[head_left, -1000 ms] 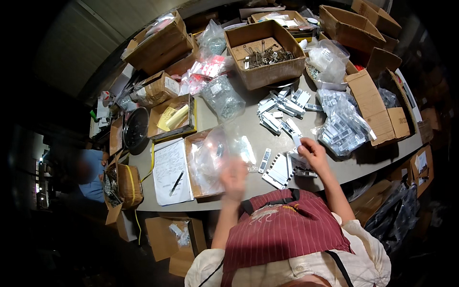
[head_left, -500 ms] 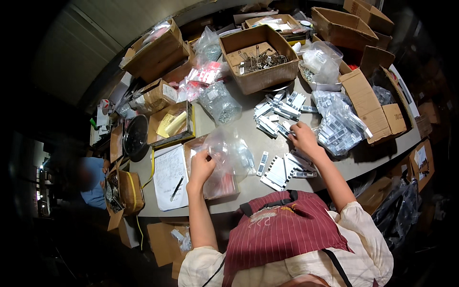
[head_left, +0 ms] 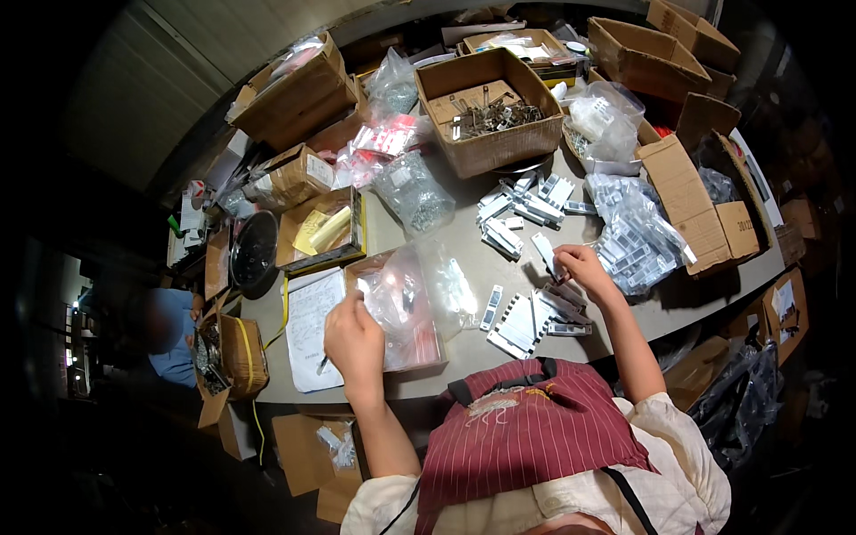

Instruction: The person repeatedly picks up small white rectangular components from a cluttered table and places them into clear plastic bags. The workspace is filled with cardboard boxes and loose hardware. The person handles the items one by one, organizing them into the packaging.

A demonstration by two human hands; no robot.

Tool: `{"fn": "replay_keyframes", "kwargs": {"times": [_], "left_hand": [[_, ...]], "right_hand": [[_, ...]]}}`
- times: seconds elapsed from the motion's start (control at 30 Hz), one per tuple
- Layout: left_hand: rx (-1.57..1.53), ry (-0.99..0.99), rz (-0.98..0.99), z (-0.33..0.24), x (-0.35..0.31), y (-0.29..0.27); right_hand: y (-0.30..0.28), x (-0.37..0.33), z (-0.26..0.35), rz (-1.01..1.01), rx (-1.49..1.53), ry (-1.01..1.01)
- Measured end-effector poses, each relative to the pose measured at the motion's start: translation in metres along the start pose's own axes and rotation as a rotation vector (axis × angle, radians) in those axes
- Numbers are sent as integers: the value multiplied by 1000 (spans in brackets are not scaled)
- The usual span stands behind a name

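Note:
My right hand (head_left: 584, 270) pinches one end of a narrow, pale grey oblong part (head_left: 543, 253) and holds it over the table. Farther back lies a loose heap of similar parts (head_left: 526, 203). Nearer me, more are lined up in a row (head_left: 515, 328), and a single part (head_left: 490, 308) lies to their left. My left hand (head_left: 355, 343) is closed above the edge of a written sheet (head_left: 312, 312); what its fingers hold, if anything, is hidden. It covers most of a black pen (head_left: 323, 364). A clear plastic bag (head_left: 401, 290) rests in an open carton (head_left: 434, 343) beside that hand.
A bag full of grey parts (head_left: 635, 250) sits at the right by an opened carton (head_left: 682, 201). A cardboard box of metal pieces (head_left: 486, 152) stands behind. A tray with yellow paper (head_left: 303, 241) and a black bowl (head_left: 254, 254) are at the left. Another person (head_left: 169, 334) is at far left.
My right hand has drawn back from the heap toward me, with one oblong part lifted. My left hand has come off the plastic bag and moved left and nearer me, over the pen.

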State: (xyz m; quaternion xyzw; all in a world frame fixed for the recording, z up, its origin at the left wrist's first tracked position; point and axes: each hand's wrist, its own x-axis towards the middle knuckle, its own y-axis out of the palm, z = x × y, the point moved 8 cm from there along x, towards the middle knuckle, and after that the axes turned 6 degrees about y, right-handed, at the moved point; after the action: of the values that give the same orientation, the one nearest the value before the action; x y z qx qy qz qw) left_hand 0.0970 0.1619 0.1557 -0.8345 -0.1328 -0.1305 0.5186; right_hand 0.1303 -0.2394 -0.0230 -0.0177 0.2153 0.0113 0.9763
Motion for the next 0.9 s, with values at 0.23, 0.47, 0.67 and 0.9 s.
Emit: {"fn": "replay_keyframes", "kwargs": {"times": [0.23, 0.47, 0.67, 0.9], "left_hand": [[-649, -60, 427, -83, -33, 82], [-906, -106, 508, -96, -46, 144], [-1190, -296, 613, -92, -58, 164], [-1522, -208, 374, -91, -60, 147]], "right_hand": [[68, -53, 28, 235, 81, -195], [94, -93, 67, 82, -498, -533], [82, -89, 50, 51, -326, -430], [77, -83, 47, 193, 391, -133]]}}
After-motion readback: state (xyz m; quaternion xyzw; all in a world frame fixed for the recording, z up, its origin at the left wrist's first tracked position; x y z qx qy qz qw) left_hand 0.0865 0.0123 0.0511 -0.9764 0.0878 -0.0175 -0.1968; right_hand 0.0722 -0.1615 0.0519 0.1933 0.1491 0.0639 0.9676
